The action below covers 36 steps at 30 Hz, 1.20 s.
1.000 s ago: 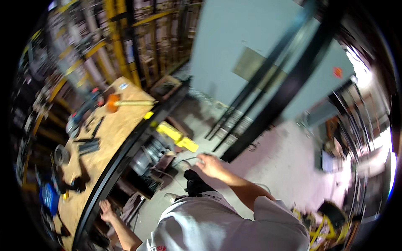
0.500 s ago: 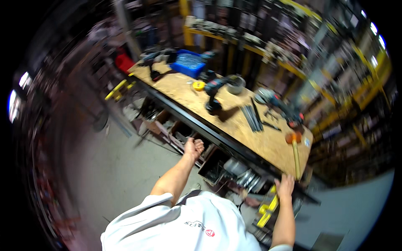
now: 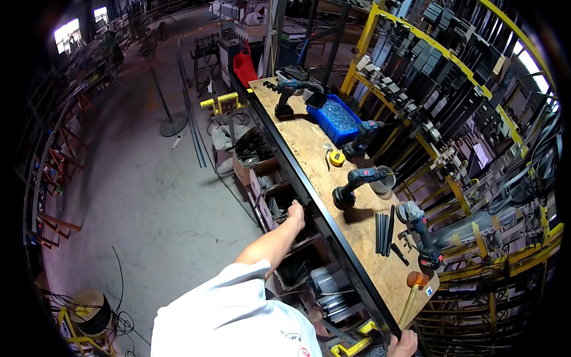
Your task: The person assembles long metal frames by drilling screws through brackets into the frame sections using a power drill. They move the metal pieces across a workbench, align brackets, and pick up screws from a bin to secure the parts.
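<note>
My left hand [image 3: 296, 213] is beside the bench's black front rail, over the open bins below; its fingers are curled, and what they hold, if anything, is hidden. At the near end, my right hand [image 3: 404, 344] is curled over the edge of the workbench [image 3: 363, 262], close to the handle end of a mallet [image 3: 409, 304] with an orange-brown head. Dark strips [image 3: 383, 234], an angle grinder [image 3: 421, 235] and a cordless drill [image 3: 354, 187] lie or stand on the plywood top.
Farther along the bench are a yellow tape measure [image 3: 336, 158], a blue tray [image 3: 336, 122] of small metal parts and another cordless tool [image 3: 286, 98]. Yellow racks [image 3: 428, 50] of profiles line the right. A round-based stand [image 3: 172, 126] and cable spool [image 3: 90, 315] are on the floor.
The view has swung left, so the bench appears steeper and farther right. My left hand stays by the bins with curled fingers; my right hand remains at the bench's near edge.
</note>
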Available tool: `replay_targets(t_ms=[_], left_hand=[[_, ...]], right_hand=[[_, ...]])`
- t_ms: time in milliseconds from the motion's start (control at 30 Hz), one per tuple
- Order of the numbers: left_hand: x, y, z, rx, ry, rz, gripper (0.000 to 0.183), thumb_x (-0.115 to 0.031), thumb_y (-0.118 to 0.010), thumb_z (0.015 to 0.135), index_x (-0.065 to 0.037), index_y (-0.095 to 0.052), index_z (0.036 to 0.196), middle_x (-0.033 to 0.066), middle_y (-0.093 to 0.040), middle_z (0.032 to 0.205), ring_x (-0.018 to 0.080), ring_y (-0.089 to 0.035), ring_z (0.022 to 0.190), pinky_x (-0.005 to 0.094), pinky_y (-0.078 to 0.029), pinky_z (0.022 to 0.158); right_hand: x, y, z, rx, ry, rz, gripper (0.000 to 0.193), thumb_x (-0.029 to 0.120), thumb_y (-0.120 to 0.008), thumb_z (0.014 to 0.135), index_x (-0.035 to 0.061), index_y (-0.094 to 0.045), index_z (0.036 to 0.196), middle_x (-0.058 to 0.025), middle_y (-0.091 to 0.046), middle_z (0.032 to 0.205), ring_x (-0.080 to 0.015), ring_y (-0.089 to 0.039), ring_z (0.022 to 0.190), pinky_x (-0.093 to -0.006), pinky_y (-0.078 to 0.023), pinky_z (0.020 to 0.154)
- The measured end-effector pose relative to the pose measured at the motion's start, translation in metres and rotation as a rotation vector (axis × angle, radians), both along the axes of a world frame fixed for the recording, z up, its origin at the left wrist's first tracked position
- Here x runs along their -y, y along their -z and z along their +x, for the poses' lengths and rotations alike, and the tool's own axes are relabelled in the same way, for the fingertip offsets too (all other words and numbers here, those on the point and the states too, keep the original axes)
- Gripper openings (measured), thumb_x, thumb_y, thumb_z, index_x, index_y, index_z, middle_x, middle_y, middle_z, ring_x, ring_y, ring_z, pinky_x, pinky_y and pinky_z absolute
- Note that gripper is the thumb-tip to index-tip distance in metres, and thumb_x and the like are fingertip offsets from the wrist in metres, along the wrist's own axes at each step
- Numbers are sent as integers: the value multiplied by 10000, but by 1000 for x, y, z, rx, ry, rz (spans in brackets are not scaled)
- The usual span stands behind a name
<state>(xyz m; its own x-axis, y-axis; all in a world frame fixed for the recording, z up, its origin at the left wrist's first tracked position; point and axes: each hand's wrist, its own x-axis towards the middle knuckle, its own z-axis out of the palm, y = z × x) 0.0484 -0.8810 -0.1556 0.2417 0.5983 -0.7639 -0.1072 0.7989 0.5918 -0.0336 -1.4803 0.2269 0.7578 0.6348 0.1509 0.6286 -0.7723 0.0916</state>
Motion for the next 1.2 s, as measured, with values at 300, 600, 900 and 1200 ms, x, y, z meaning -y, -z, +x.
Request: replay_targets(t_ms=[300,600,900,1200], left_hand=[[33,-155,6,701,44,-490,693,-734,-371,871,-60,-526,831,102,-476,704,267,-440,589,376,-385,542],[22,-123,-56,1374,163,-374,499,-473,-535,933,-2,-700,928,159,-660,893,283,-614,830,414,-525,774],[16,-123,-119,439,-96,-321,711,-754,-463,879,-61,-554,745,98,-564,693,262,-542,613,390,-513,550],[20,-156,-142,338,-136,-271,566,-633,-425,906,-109,-489,702,96,-521,653,219,-499,550,338,-462,500]], right_hand=[[-5,-43,-70,47,78,137,276,119,-690,863,18,-659,1118,-189,-690,1028,-414,-653,932,-503,-541,832],[-14,-43,-95,-99,238,77,411,67,-752,744,93,-690,1150,-161,-717,1035,-388,-679,944,-475,-554,825],[-1,42,-133,-209,179,92,330,108,-732,801,106,-688,1129,-166,-700,932,-405,-665,895,-506,-535,784],[-9,56,-143,-357,298,-41,426,122,-757,790,88,-665,1205,-181,-703,990,-416,-657,927,-515,-526,820]])
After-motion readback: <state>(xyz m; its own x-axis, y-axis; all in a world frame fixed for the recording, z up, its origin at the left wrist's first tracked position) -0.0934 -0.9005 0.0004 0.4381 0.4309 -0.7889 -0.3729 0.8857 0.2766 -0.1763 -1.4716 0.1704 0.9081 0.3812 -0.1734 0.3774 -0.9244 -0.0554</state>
